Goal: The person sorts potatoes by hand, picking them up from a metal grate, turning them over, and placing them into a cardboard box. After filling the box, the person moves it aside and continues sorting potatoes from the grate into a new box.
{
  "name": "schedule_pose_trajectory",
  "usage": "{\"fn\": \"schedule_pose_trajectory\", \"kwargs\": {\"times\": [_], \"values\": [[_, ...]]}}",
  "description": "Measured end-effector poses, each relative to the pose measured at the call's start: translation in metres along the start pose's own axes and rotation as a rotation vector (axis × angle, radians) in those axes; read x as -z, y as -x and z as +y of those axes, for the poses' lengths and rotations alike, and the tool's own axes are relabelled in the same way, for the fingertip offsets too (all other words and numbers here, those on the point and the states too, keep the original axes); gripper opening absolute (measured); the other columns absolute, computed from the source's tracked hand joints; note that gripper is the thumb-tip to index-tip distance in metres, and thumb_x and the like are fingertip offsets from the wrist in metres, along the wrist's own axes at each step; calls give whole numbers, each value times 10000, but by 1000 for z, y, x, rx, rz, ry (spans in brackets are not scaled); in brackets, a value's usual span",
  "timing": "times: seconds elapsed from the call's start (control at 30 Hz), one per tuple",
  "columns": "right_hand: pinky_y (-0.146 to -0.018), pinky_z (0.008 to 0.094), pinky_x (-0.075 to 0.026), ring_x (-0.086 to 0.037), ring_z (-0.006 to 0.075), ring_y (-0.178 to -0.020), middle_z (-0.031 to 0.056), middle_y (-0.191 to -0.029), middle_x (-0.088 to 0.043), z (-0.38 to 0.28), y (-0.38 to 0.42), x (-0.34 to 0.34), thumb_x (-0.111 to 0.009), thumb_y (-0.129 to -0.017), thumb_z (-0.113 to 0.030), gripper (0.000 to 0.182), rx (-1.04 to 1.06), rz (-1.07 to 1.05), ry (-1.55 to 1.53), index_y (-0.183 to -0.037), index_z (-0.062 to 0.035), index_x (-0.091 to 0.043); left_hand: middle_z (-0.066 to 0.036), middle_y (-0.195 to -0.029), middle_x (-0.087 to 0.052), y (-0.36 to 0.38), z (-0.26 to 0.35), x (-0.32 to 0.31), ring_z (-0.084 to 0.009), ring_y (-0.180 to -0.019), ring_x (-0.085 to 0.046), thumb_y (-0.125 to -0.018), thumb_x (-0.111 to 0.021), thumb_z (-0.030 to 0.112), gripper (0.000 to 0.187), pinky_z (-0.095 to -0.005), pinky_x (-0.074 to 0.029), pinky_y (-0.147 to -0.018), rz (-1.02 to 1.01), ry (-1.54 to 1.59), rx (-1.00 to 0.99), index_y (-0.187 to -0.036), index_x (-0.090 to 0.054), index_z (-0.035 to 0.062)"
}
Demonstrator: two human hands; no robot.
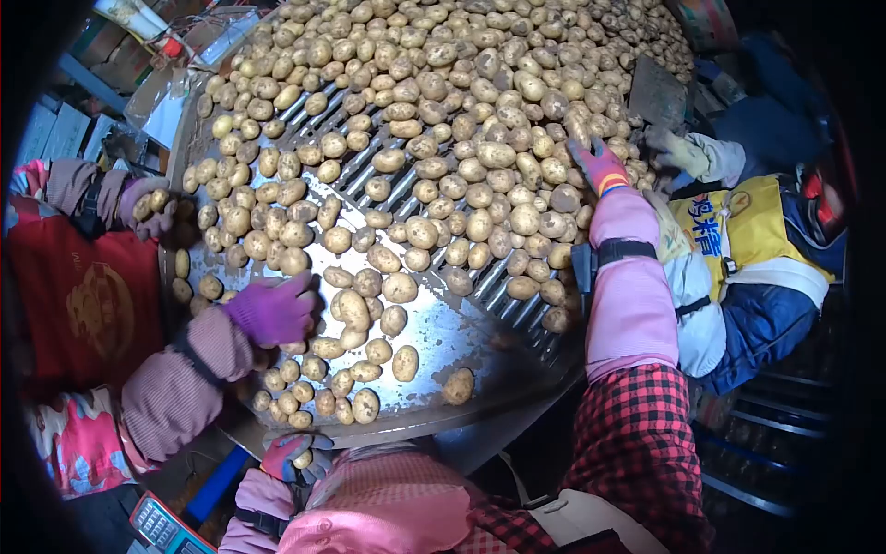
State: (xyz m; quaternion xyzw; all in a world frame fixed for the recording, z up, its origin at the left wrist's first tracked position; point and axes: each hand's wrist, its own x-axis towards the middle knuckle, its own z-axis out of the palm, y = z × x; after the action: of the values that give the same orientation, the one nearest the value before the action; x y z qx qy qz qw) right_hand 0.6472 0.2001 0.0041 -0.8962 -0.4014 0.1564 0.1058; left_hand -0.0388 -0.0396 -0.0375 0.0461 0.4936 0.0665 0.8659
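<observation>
My left hand (297,457), in a purple and grey glove, is closed around a small potato (303,459) below the near edge of the metal sorting table (434,355). At the right side of the heap, my right hand (600,168), gloved in pink and grey, reaches out with its fingers apart and rests against the potatoes (526,217). A pink sleeve cover and a dark wrist strap are on that arm. Several loose potatoes lie on the bare metal nearer to me.
At the left, a co-worker in purple gloves (275,309) reaches over the table, potatoes in the farther hand. Another co-worker in pale gloves (678,152) works at the right beside a dark plate (658,92). Metal bars (369,162) cross the table. A calculator (161,528) shows bottom left.
</observation>
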Motion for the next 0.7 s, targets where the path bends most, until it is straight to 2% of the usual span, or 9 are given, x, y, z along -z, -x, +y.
{"fn": "schedule_pose_trajectory", "kwargs": {"times": [0.07,0.2,0.23,0.3,0.4,0.43,0.5,0.57,0.7], "values": [[-1077,389,-342,-434,344,-1306,251,-1405,-436,-16,5,-3,-623,-684,-724,1037,-24,-6,49,-1407,-13,-405,-194,-817,-646,-1,-2,1,-233,-617,-603,-969,-474,317,432,-284,-474,-535,-6,12,4,-1217,-519,-34],[-1043,425,-374,-463,330,-1278,199,-1387,-474,-37,40,-36,-611,-737,-666,774,79,98,265,-1373,-244,-485,-193,-818,-647,-2,-6,5,-233,-616,-603,-968,-476,319,434,-285,-474,-534,-25,33,-2,-1227,-514,-28],[-1070,531,-313,-457,313,-1286,136,-1431,-444,-42,45,-36,-574,-796,-612,722,98,-102,203,-1420,-288,-412,-193,-818,-647,-3,-7,6,-233,-616,-603,-968,-477,319,435,-286,-474,-534,-35,43,-2,-1229,-512,-26],[-1016,485,-389,-530,319,-1202,128,-1344,-526,-41,65,-54,-620,-783,-572,685,249,122,249,-1379,-273,-465,-192,-818,-648,-9,-11,11,-233,-616,-603,-968,-478,320,436,-286,-474,-533,-82,82,7,-1234,-510,-23],[-965,432,-438,-558,336,-1152,169,-1237,-593,-56,99,-58,-650,-798,-506,569,340,-24,-159,-1290,-235,-558,-192,-818,-649,-23,-22,31,-233,-615,-603,-968,-480,321,437,-287,-474,-533,-248,259,94,-1241,-506,-19],[-955,416,-448,-581,333,-1114,168,-1208,-609,-59,114,-77,-673,-791,-477,538,379,139,-16,-1246,-202,-593,-192,-818,-649,-30,-26,42,-233,-615,-603,-967,-480,321,438,-287,-474,-533,-315,344,171,-1244,-505,-18],[-944,408,-457,-592,338,-1096,177,-1207,-609,-80,149,-83,-674,-789,-479,546,415,23,-153,-1232,-167,-600,-172,-807,-669,-52,-28,63,-222,-584,-615,-982,-462,324,425,-311,-478,-497,-355,372,385,-1269,-517,16],[-916,419,-471,-589,340,-1078,162,-1205,-604,-105,188,-85,-673,-800,-461,547,467,-65,-276,-1240,-146,-592,-129,-757,-664,7,1,-21,-190,-567,-607,-986,-455,308,384,-298,-474,-491,-3,-196,-111,-1183,-589,6],[-936,372,-461,-596,277,-1120,149,-1178,-629,-137,247,-130,-685,-807,-448,578,450,-282,-569,-1260,-109,-569,-126,-778,-678,13,-1,-25,-186,-578,-617,-986,-462,296,390,-282,-466,-501,21,-186,-136,-1127,-617,-33]]}}
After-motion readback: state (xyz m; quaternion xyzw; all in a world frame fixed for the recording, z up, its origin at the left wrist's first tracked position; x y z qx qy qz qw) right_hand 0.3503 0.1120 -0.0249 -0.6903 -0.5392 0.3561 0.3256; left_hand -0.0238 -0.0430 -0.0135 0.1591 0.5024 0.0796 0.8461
